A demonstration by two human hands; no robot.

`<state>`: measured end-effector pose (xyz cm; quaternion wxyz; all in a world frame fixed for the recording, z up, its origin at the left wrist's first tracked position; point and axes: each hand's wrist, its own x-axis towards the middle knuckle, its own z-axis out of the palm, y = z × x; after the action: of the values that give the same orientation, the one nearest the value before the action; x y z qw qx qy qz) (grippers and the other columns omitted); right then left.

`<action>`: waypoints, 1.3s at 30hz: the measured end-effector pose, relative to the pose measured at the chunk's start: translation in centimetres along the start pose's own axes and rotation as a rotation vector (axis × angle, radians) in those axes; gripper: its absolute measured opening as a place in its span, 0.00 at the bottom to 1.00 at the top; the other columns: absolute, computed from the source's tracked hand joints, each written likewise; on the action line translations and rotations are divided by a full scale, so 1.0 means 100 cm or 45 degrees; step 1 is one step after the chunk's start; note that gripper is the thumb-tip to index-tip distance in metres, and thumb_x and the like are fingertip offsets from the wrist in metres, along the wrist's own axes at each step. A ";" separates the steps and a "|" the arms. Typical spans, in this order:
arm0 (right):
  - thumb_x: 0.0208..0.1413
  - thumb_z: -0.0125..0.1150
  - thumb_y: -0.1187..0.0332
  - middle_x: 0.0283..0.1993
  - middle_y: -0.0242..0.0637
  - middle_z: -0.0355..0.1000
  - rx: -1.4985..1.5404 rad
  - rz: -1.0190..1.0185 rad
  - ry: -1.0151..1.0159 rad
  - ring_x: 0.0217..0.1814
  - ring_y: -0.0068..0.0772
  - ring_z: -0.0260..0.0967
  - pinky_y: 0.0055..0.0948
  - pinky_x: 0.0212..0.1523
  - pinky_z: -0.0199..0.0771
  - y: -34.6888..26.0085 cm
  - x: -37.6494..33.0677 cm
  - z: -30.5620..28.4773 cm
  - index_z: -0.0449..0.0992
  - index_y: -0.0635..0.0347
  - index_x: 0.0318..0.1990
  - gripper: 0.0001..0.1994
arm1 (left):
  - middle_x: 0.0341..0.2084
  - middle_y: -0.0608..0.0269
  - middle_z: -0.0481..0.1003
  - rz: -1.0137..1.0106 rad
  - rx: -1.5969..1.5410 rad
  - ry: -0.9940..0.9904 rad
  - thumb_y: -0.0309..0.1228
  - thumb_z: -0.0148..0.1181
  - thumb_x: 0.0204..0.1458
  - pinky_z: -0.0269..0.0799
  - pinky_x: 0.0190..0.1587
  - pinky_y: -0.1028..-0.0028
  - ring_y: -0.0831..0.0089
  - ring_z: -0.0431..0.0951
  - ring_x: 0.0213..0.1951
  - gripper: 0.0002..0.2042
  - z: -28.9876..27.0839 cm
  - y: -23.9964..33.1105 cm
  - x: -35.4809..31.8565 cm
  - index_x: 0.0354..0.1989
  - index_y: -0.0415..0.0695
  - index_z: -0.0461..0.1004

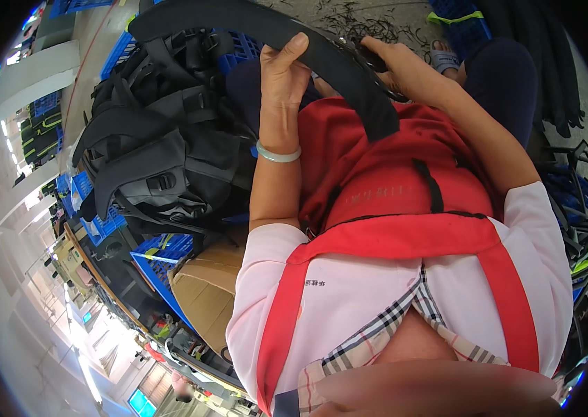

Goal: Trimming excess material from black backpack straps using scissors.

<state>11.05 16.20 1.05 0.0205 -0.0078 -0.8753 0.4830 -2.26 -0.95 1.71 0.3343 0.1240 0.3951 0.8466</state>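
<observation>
The black strip (332, 66), broad and curved, is in the air above the lap, its lower end over the upper edge of the red apron (377, 191) and its other end reaching toward the upper left. The left hand (283, 73) has it in its grip, thumb pressed flat on the face (a pale bracelet (278, 153) rings that wrist). The right hand's (412, 73) grip is closed around a dark tool (373, 60) by the strip's right edge; the tool is mostly hidden, so I cannot tell its kind. Off the apron's left edge black bags (162, 146) are heaped, near a blue crate (179, 244) and a cardboard box (203, 278). Dark scraps (395, 26) litter the floor (95, 59) beyond the hands.
</observation>
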 end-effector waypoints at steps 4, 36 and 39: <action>0.51 0.60 0.64 0.39 0.54 0.72 0.066 -0.047 -0.012 0.42 0.57 0.69 0.43 0.40 0.69 0.007 -0.002 -0.001 0.58 0.62 0.54 0.25 | 0.33 0.65 0.77 -0.008 -0.016 0.005 0.21 0.63 0.46 0.72 0.47 0.71 0.72 0.77 0.38 0.09 0.003 -0.001 0.001 0.36 0.45 0.76; 0.50 0.60 0.68 0.45 0.56 0.69 -0.110 -0.040 0.084 0.47 0.59 0.67 0.44 0.45 0.69 0.003 0.004 0.003 0.56 0.64 0.54 0.26 | 0.34 0.64 0.77 0.025 -0.025 -0.022 0.22 0.64 0.46 0.73 0.48 0.69 0.70 0.77 0.39 0.07 0.000 0.002 0.010 0.35 0.44 0.77; 0.49 0.60 0.68 0.47 0.56 0.68 -0.116 -0.007 0.081 0.48 0.59 0.67 0.44 0.45 0.69 -0.001 0.003 0.001 0.56 0.64 0.54 0.26 | 0.33 0.65 0.77 0.021 0.016 -0.024 0.22 0.64 0.45 0.73 0.47 0.70 0.71 0.77 0.38 0.08 0.000 0.002 0.010 0.34 0.45 0.77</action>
<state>10.71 16.12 1.07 0.0493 -0.0218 -0.8953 0.4422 -3.10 -0.43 1.81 0.3302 0.1373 0.3962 0.8457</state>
